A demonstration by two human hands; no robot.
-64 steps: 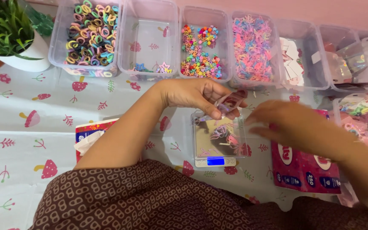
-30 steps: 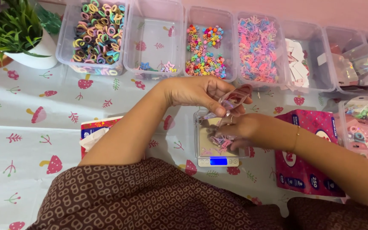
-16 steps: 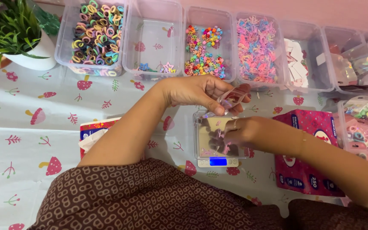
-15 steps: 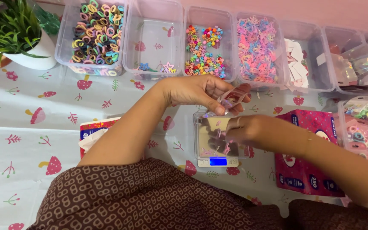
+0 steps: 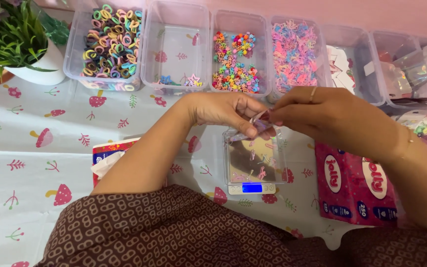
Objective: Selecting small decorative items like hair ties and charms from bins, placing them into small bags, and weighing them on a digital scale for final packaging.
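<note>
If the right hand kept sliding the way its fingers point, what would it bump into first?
The right hand points leftward, so it would first meet the small clear bag pinched between both hands, then the left hand just behind it, probably.

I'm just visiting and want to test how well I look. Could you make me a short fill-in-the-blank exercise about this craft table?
1. Both hands, the left hand and the right hand, pinch a small clear ____ above the pocket scale.
2. The scale's lit display glows ____.
3. The potted plant stands at the table's far ____ corner.
4. The right hand's ring sits on a ____.

Missing words: bag; blue; left; finger
</note>
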